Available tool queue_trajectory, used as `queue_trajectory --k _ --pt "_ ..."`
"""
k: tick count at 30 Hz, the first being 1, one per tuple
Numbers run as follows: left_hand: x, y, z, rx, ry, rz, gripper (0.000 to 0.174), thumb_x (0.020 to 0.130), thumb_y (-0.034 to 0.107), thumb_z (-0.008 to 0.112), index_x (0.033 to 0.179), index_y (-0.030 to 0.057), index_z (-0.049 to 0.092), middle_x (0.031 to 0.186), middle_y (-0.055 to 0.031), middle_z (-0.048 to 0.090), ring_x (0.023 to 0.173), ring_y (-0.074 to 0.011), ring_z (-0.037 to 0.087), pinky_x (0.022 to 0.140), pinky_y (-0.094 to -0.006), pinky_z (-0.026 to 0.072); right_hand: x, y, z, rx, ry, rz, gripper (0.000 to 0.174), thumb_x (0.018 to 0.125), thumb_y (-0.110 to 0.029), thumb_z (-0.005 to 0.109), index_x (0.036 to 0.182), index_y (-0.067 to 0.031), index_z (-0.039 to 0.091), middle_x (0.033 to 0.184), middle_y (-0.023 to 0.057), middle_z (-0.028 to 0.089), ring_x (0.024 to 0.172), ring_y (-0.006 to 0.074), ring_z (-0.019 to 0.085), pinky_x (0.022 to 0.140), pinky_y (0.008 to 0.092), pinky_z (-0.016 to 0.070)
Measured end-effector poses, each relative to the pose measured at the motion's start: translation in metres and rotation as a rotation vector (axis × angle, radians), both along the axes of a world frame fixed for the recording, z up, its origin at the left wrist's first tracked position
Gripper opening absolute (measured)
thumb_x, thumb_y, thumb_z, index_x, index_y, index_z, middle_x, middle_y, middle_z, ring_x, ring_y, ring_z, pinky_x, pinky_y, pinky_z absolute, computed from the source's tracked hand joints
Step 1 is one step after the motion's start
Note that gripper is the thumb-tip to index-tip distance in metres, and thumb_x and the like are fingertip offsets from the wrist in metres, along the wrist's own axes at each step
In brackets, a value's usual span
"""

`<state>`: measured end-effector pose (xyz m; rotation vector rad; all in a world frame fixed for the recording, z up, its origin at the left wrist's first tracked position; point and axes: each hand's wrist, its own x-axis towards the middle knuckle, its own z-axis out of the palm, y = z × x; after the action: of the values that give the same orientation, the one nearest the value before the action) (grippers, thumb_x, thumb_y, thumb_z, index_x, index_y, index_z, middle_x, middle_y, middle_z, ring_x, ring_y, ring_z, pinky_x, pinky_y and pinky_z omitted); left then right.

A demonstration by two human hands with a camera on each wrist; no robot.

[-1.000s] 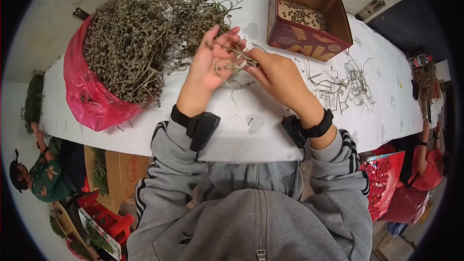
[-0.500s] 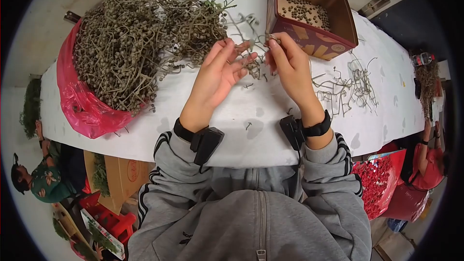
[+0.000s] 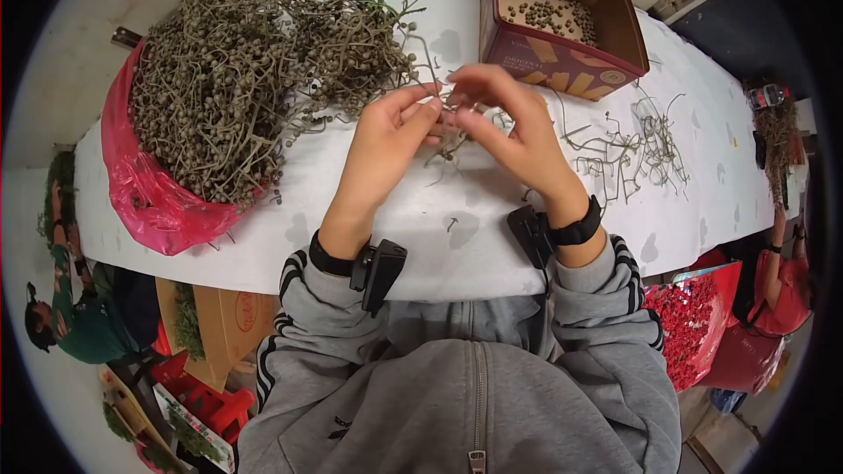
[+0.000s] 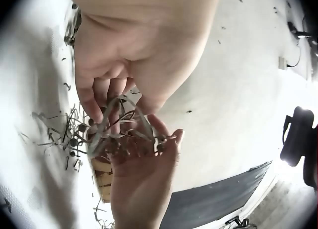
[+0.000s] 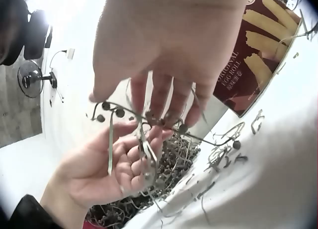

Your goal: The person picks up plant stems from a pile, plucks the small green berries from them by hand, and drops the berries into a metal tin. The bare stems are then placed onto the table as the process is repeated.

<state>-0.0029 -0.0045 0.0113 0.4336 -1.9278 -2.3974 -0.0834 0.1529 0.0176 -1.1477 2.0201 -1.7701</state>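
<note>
Between my two hands, just above the white tabletop (image 3: pixel 465 254), hangs a thin grey-green dried sprig with small round berries (image 3: pixel 448 136). My left hand (image 3: pixel 386 145) holds it from the left: the palm is turned up, the fingers are lightly curled round the tangled stems, and the thumb presses against them. My right hand (image 3: pixel 514 136) comes in from the other side with its fingers bent down, pinching the stems at their tips, so that the fingertips of both hands nearly touch. A few berries dangle on wiry stalks below the fingers, clear of the tabletop.

To the left of my left hand, and a little beyond it, lies a big heap of dried berry-laden branches (image 3: pixel 255 70), spread over a crumpled pink plastic bag (image 3: pixel 140 193); its nearest twigs reach almost to my left fingertips. Beyond my right hand stands an open square maroon tin with gold stripes (image 3: pixel 553 61), and a layer of loose round berries (image 3: pixel 544 10) covers its floor. To the right of my right hand, near the tin, lies a scatter of bare stripped stems (image 3: pixel 637 154). Some short stem bits lie on the tabletop under and just behind my wrists.
</note>
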Motion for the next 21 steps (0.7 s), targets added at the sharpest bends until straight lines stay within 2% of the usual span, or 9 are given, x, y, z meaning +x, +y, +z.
queue_trajectory --k 5,8,9,12,13,16,17,20,21 --pt "0.004 0.0 0.003 -0.138 0.044 0.092 0.012 0.089 0.01 0.06 0.091 -0.0012 0.06 0.081 -0.0063 0.067 0.07 -0.0096 0.062 0.063 -0.0225 0.0487 -0.011 0.008 -0.004 0.11 0.199 0.169 0.013 0.081 -0.008 0.065 0.09 0.0002 0.062 0.093 0.0097 0.061 0.089 0.0212 0.058 0.079 0.0296 0.0452" --pt "0.006 0.001 0.009 -0.614 -0.119 0.103 0.012 0.084 0.009 0.066 0.08 -0.0015 0.061 0.073 -0.0081 0.065 0.062 -0.0082 0.057 0.055 -0.0232 0.0452 -0.017 0.01 -0.02 -0.037 -0.182 0.231 0.011 0.08 -0.009 0.068 0.087 -0.0014 0.063 0.091 0.0088 0.06 0.088 0.0206 0.058 0.079 0.0308 0.0442" --pt "0.007 0.001 0.009 -0.614 -0.119 0.102 0.012 0.084 0.009 0.066 0.08 -0.0015 0.061 0.073 -0.0081 0.065 0.062 -0.0082 0.057 0.055 -0.0232 0.0452 -0.015 0.009 -0.018 -0.038 -0.181 0.229 0.011 0.08 -0.009 0.068 0.087 -0.0014 0.063 0.091 0.0088 0.06 0.088 0.0206 0.058 0.079 0.0308 0.0442" --pt "0.009 0.001 0.009 -0.889 -0.024 0.139 0.011 0.083 0.01 0.068 0.083 -0.0006 0.064 0.062 -0.0032 0.058 0.056 -0.0062 0.05 0.05 -0.0211 0.0369 -0.009 0.004 -0.01 0.067 0.22 -0.228 0.008 0.08 -0.004 0.065 0.088 -0.0025 0.063 0.091 0.0101 0.06 0.086 0.0202 0.057 0.08 0.0326 0.0436" --pt "0.008 0.0 0.008 -0.89 -0.024 0.136 0.011 0.083 0.01 0.068 0.083 -0.0006 0.064 0.062 -0.0032 0.058 0.056 -0.0062 0.05 0.05 -0.0211 0.0369 -0.011 0.002 -0.008 0.068 0.218 -0.23 0.008 0.08 -0.004 0.065 0.088 -0.0025 0.063 0.091 0.0101 0.06 0.086 0.0202 0.057 0.08 0.0326 0.0436" --pt "0.006 0.0 0.006 -0.801 0.253 0.059 0.016 0.078 0.011 0.072 0.086 -0.0004 0.064 0.068 -0.0082 0.059 0.057 -0.01 0.052 0.052 -0.022 0.0395 -0.019 -0.004 -0.001 0.071 0.905 -0.309 0.007 0.081 0.0 0.062 0.088 -0.0027 0.061 0.088 0.0095 0.061 0.086 0.0199 0.059 0.076 0.0323 0.0447" --pt "0.006 -0.001 0.006 -0.801 0.252 0.057 0.016 0.078 0.011 0.072 0.086 -0.0004 0.064 0.068 -0.0082 0.059 0.057 -0.01 0.052 0.052 -0.022 0.0395 -0.019 -0.001 -0.002 0.072 0.904 -0.31 0.007 0.081 0.0 0.062 0.088 -0.0027 0.061 0.088 0.0095 0.061 0.086 0.0199 0.059 0.076 0.0323 0.0447" --pt "0.005 -0.003 0.014 -0.82 0.252 0.049 0.014 0.078 0.008 0.071 0.088 -0.0001 0.066 0.07 -0.0061 0.058 0.06 -0.0117 0.053 0.055 -0.0229 0.041 -0.018 0.013 -0.009 0.348 0.743 -0.129 0.005 0.085 -0.002 0.061 0.089 -0.0036 0.061 0.081 0.0072 0.062 0.082 0.016 0.061 0.069 0.0276 0.0462" --pt "0.002 -0.001 0.018 -0.821 0.25 0.051 0.014 0.078 0.008 0.071 0.088 -0.0001 0.066 0.07 -0.0061 0.058 0.06 -0.0117 0.053 0.055 -0.0229 0.041 -0.016 0.012 -0.008 0.347 0.742 -0.128 0.005 0.085 -0.002 0.061 0.089 -0.0036 0.061 0.081 0.0072 0.062 0.082 0.016 0.061 0.069 0.0276 0.0462"
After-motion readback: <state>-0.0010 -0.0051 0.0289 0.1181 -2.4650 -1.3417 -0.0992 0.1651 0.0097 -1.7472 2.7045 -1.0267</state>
